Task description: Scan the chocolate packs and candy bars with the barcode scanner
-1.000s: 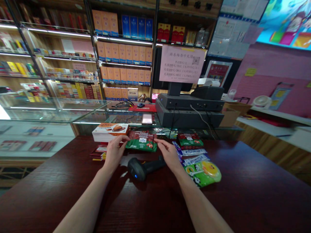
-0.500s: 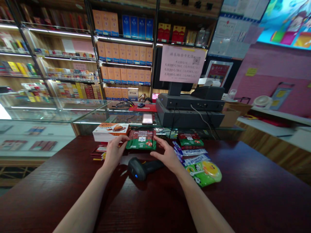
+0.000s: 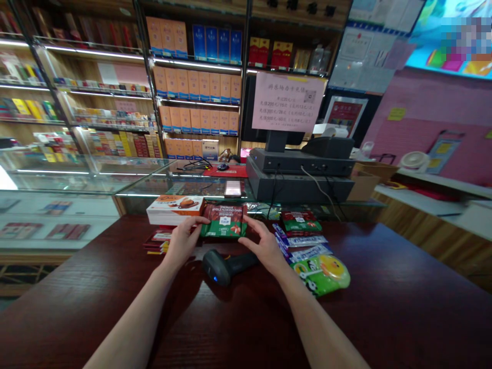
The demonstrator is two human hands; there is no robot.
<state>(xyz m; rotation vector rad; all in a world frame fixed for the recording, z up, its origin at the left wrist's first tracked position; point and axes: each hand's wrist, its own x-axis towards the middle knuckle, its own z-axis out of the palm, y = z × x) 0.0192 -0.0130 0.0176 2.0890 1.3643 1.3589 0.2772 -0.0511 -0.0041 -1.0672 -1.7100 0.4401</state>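
Observation:
Both hands hold a green and red snack packet (image 3: 225, 221) tilted up off the dark wooden counter (image 3: 384, 307). My left hand (image 3: 183, 241) pinches its left edge, my right hand (image 3: 264, 246) grips its right edge. A black barcode scanner (image 3: 226, 265) lies on the counter just below the packet, between my wrists. A white and orange biscuit box (image 3: 175, 209) sits to the left of the packet, on top of a few flat packs.
Right of my right hand lie another green and red packet (image 3: 300, 221), blue and white bars (image 3: 305, 245) and a green and yellow bag (image 3: 322, 274). A cash register (image 3: 300, 174) stands behind on a glass case (image 3: 88, 174). Shelves of boxed goods fill the back.
The packet has been lifted from lying flat to tilted up facing me. My right hand shifted from its top edge to gripping its right side.

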